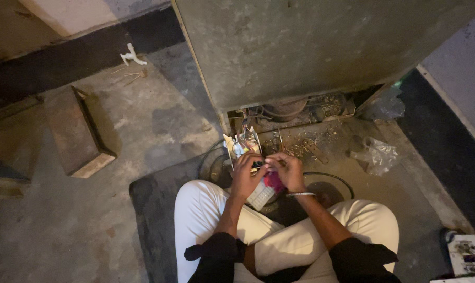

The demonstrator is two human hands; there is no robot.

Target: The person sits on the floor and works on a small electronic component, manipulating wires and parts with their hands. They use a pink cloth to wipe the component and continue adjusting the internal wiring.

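Bare concrete floor [64,230] fills the head view, with a large grey metal cabinet [311,47] across the upper centre and its open base full of wires and debris [300,141]. Just below it, at frame centre, a small white component with wires [246,148] is pinched by the left hand [245,175] and the right hand [287,172], fingers closed narrowly and touching, over a white grid-patterned piece [260,196] and something pink. A slip could be judged likely to tug the thin wires or drop small parts into the debris. Open room lies at left, bounded by a wooden block [77,133]; plastic bags [376,153] crowd the right.
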